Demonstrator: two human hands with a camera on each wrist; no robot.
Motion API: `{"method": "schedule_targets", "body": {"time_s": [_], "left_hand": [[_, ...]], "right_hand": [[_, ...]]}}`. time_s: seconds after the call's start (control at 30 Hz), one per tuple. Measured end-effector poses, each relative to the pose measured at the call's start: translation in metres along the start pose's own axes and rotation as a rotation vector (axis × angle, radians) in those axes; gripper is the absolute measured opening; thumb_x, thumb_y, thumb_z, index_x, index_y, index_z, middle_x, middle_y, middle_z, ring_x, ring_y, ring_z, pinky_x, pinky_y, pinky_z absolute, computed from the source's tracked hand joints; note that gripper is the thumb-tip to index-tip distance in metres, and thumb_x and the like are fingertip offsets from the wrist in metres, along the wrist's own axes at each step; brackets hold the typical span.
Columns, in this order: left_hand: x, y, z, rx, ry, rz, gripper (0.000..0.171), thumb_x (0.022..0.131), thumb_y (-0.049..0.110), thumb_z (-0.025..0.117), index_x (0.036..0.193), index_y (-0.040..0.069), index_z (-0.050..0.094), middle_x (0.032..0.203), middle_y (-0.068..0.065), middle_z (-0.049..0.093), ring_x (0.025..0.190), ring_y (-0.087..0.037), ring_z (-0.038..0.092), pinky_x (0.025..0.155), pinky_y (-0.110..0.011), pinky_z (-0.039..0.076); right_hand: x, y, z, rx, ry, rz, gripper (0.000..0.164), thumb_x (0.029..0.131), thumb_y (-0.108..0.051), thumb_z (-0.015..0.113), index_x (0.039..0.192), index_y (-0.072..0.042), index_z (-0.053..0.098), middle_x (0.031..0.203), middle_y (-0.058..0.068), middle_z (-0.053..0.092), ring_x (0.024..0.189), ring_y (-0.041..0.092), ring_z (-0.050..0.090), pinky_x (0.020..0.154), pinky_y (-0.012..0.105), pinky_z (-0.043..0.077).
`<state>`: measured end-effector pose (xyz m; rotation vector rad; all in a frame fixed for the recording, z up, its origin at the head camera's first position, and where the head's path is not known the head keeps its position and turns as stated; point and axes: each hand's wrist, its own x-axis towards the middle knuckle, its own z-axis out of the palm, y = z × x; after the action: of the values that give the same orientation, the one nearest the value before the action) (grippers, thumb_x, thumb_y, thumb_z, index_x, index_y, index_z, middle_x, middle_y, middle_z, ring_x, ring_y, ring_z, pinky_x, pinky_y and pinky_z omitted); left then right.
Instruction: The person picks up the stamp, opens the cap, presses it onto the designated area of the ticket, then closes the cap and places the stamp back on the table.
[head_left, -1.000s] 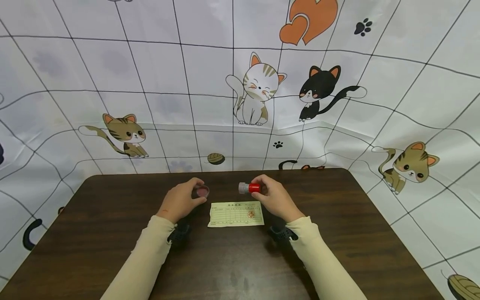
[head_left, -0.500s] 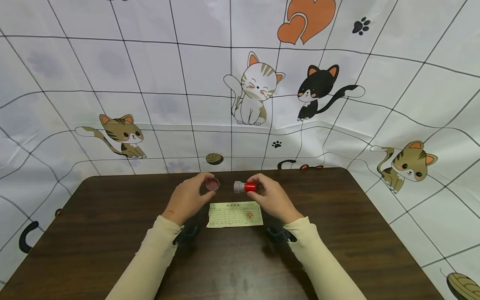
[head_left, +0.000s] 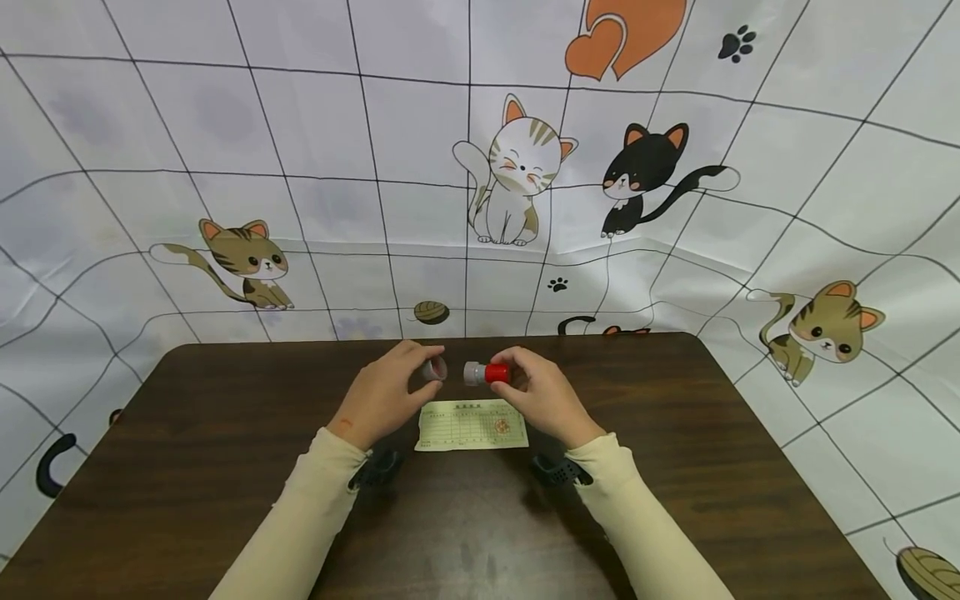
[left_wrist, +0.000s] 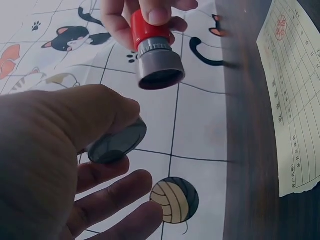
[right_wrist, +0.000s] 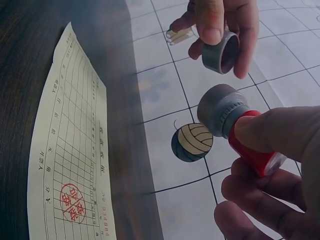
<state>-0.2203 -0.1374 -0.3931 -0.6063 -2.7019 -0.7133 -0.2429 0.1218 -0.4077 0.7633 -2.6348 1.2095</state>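
My right hand (head_left: 551,398) pinches a stamp (head_left: 487,373) by its red handle, its grey head pointing left. In the right wrist view the thumb lies along the red barrel of the stamp (right_wrist: 250,142). A round grey cap (head_left: 434,368) is pinched between thumb and fingers of my left hand (head_left: 386,396), its hollow side facing the stamp. A small gap separates cap and stamp head. Below both hands lies a pale yellow receipt slip (head_left: 457,427) with a printed grid and a round red stamp mark (right_wrist: 73,203) on it.
The dark wooden table (head_left: 480,517) extends under both arms. Behind it hangs a white cloth (head_left: 337,208) with grid lines and cartoon cats. A dark band sits on each wrist.
My left hand has moved right and slightly up with the cap, which has turned to face the stamp. The right hand has shifted slightly left with the stamp.
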Motion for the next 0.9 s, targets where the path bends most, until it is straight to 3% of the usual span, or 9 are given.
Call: {"method": "schedule_targets", "body": {"time_s": [0.13,0.3,0.67,0.9], "left_hand": [[0.001,0.001,0.000,-0.014,-0.013,-0.021,0.055,0.093,0.023,0.079,0.143,0.012,0.060,0.118,-0.003,0.067,0.091,-0.017,0.065,0.081,-0.041,0.059],[0.001,0.003,0.000,-0.040,-0.025,-0.057,0.046,0.089,0.023,0.084,0.128,0.011,0.063,0.117,-0.003,0.067,0.094,-0.018,0.065,0.082,-0.040,0.058],[0.000,0.006,0.002,0.024,-0.003,0.032,0.045,0.089,0.031,0.084,0.129,0.013,0.071,0.119,-0.003,0.068,0.093,-0.018,0.066,0.084,-0.041,0.060],[-0.001,0.007,0.003,0.012,0.007,0.032,0.046,0.088,0.029,0.086,0.129,0.013,0.071,0.120,-0.003,0.068,0.095,-0.018,0.068,0.085,-0.042,0.060]], "right_hand": [[0.000,-0.001,0.000,-0.015,0.011,-0.034,0.028,0.093,-0.012,0.079,0.120,-0.014,0.070,0.101,-0.002,0.068,0.080,0.011,0.062,0.072,0.029,0.057],[0.000,-0.004,0.001,-0.011,0.035,-0.072,0.026,0.094,-0.013,0.078,0.118,-0.014,0.071,0.098,-0.004,0.066,0.076,0.009,0.060,0.069,0.027,0.055],[-0.001,-0.010,0.003,0.005,0.039,-0.108,0.026,0.093,-0.013,0.079,0.118,-0.013,0.072,0.097,-0.003,0.068,0.073,0.009,0.060,0.066,0.027,0.055],[-0.002,-0.012,0.004,0.065,0.036,-0.110,0.027,0.093,-0.013,0.079,0.119,-0.013,0.071,0.099,-0.002,0.070,0.070,0.009,0.060,0.064,0.026,0.056]]}}
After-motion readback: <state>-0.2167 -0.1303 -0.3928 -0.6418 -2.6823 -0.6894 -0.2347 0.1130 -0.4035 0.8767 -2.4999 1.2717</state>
